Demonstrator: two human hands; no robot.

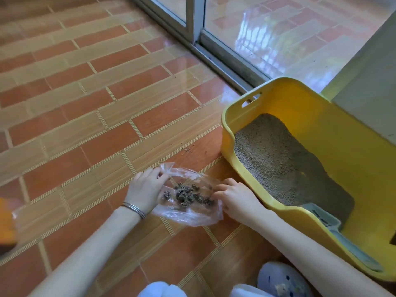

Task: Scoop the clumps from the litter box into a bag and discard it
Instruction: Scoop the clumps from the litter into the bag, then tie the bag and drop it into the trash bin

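The bag [188, 216], flat on the floor [85, 125] beside the litter box [227, 125], is pinched at its edges by left hand [147, 189] and right hand [233, 196], clumps [188, 195] inside. Spillage is judged likely if one edge is lifted unevenly

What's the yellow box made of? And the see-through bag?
The litter box looks like hard yellow plastic: its walls are smooth and moulded, with a handle hole cut in. The bag seems to be thin clear plastic film: it crinkles and shines, and the clumps show through.
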